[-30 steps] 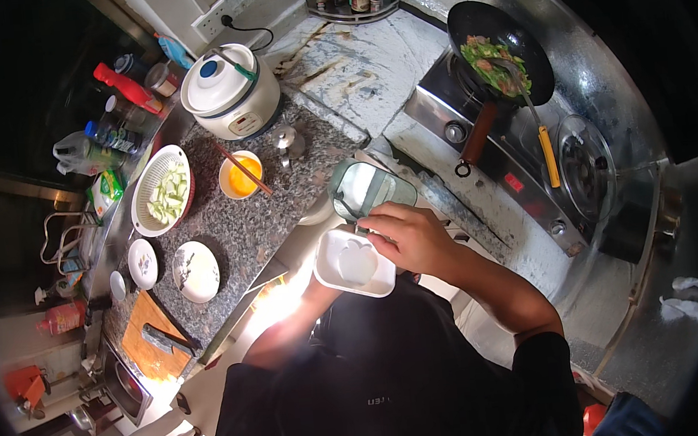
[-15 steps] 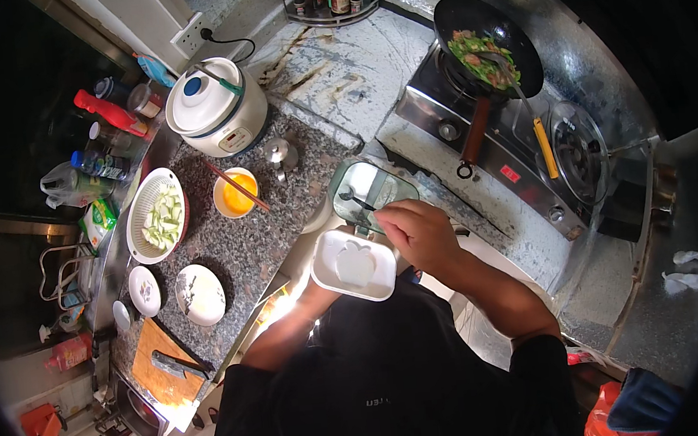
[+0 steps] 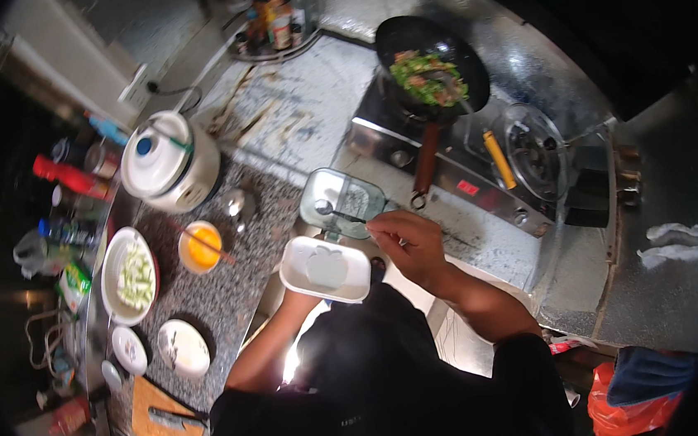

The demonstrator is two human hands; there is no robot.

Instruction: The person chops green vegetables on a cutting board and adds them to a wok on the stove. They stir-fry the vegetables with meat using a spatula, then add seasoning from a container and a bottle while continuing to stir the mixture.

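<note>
My left hand (image 3: 301, 304) supports an open seasoning box from below; its fingers are mostly hidden behind the white, tray-like lid (image 3: 295, 271). The box (image 3: 372, 194) has pale green, see-through walls and at least two compartments, with white contents on the left and greyish contents on the right. Pinched in my right hand (image 3: 413, 244) is a small dark spoon (image 3: 351, 217). The spoon's bowl is over the left compartment, near the divider; whether it touches the contents I cannot tell.
On the stove (image 3: 376, 142) sits a wok (image 3: 473, 66) of green vegetables and meat, its wooden handle toward me. Beside it are a yellow-handled spatula (image 3: 498, 159) and a glass lid (image 3: 532, 152). Leftward stand a cooker (image 3: 197, 186), an egg bowl (image 3: 204, 264), a basket (image 3: 111, 293) and a knife (image 3: 167, 417).
The whole scene has shifted left in the picture as my head turned. My right hand still holds the spoon over the box, and both hands keep about the same places relative to it.
</note>
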